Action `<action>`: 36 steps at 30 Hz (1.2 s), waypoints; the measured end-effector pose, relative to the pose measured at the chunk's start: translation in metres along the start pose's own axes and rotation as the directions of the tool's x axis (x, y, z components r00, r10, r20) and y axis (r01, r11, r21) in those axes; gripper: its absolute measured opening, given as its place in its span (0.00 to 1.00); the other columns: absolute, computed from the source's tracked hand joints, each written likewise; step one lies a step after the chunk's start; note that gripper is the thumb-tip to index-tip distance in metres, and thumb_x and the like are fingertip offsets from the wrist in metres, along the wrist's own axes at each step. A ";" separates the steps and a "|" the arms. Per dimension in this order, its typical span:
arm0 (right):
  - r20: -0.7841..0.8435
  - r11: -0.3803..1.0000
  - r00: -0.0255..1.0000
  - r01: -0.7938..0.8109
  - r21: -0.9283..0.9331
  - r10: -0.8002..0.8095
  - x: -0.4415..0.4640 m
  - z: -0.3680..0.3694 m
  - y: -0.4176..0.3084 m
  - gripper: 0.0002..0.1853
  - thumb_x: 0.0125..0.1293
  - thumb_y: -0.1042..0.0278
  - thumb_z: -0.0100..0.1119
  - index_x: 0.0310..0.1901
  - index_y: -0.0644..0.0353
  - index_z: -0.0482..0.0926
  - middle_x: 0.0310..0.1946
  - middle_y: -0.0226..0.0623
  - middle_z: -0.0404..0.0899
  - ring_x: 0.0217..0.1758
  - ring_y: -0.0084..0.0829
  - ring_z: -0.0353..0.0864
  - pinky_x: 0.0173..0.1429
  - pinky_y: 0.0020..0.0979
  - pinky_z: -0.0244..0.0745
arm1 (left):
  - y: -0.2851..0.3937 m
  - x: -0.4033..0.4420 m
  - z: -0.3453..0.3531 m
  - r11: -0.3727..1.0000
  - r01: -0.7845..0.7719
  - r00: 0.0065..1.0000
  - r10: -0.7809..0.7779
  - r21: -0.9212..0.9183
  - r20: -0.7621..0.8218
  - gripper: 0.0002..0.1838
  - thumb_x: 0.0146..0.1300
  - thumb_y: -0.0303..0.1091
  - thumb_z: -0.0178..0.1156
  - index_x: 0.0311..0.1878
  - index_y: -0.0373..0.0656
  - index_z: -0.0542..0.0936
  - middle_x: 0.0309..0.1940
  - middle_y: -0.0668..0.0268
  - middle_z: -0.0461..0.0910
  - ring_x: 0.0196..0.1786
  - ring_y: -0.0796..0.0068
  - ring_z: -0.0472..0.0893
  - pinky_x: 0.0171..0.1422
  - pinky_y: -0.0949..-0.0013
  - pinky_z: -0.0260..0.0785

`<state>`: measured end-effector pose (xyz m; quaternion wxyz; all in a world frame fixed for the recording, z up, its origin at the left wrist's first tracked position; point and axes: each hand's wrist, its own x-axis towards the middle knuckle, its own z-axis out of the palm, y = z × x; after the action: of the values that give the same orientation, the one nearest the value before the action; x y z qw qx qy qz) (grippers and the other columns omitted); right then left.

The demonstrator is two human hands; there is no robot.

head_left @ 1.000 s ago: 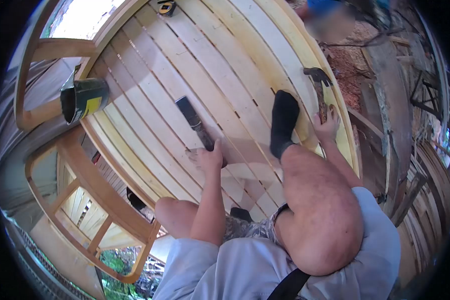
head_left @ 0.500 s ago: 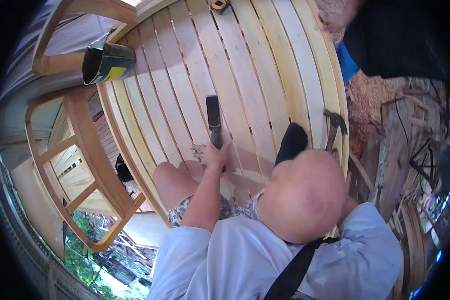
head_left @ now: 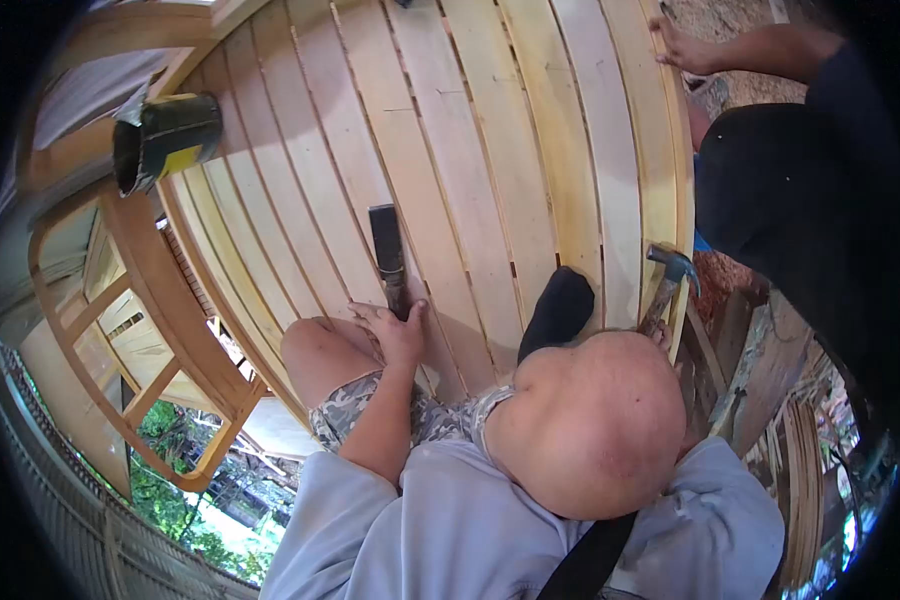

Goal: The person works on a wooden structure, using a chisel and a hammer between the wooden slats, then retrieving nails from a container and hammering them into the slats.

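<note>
My left hand (head_left: 398, 340) is closed around the handle of a broad chisel (head_left: 387, 240), thumb on one side and fingers on the other. The chisel's dark, flat blade points away from me over the pale wooden slats (head_left: 480, 190). Beyond my raised bare knee, my right hand (head_left: 658, 334) grips a claw hammer (head_left: 667, 278) by its handle. Most of that hand is hidden behind the knee. The hammer head is up near the right edge of the slats.
Thin nails stand in several slats. A cut-open dark can (head_left: 175, 135) is at the left rim, beside a wooden chair-like frame (head_left: 160, 290). Another person's hand (head_left: 695, 50) touches the right edge. Wood scraps (head_left: 770, 370) and shavings lie to the right.
My view has shifted, and the tape measure at the top has nearly left it. The other person's hand and dark clothing have come closer at right. The chisel and hammer remain held.
</note>
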<state>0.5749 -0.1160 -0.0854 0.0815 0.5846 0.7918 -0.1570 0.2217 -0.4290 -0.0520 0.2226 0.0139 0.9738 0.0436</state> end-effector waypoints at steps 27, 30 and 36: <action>0.006 0.983 0.995 0.102 0.151 -0.104 0.002 -0.018 -0.008 0.37 0.59 0.47 0.65 0.59 0.71 0.68 0.55 0.58 0.68 0.60 0.60 0.66 0.62 0.55 0.60 | -0.007 0.001 0.006 0.997 0.004 0.999 -0.007 -0.074 -0.047 0.64 0.53 0.54 0.75 0.72 0.14 0.46 0.76 0.26 0.34 0.77 0.22 0.35 0.82 0.39 0.33; -0.035 0.961 0.993 0.115 0.252 -0.109 0.003 -0.014 -0.006 0.32 0.56 0.51 0.68 0.53 0.67 0.71 0.56 0.55 0.68 0.61 0.58 0.66 0.63 0.54 0.60 | 0.002 0.001 -0.002 1.000 0.009 1.000 -0.010 -0.024 -0.024 0.62 0.54 0.56 0.73 0.71 0.14 0.49 0.76 0.27 0.34 0.77 0.20 0.36 0.81 0.38 0.36; -0.018 0.988 0.997 0.072 0.137 -0.071 0.002 -0.013 -0.005 0.32 0.55 0.51 0.69 0.51 0.69 0.71 0.53 0.59 0.69 0.58 0.62 0.67 0.60 0.55 0.62 | 0.011 0.001 -0.010 1.000 0.027 0.999 -0.027 -0.006 -0.018 0.53 0.55 0.58 0.72 0.61 0.10 0.66 0.75 0.25 0.39 0.76 0.18 0.40 0.80 0.36 0.43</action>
<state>0.5698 -0.1109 -0.0727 0.0302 0.5611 0.8001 -0.2101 0.2171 -0.4189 -0.0427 0.2143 -0.0001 0.9758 0.0434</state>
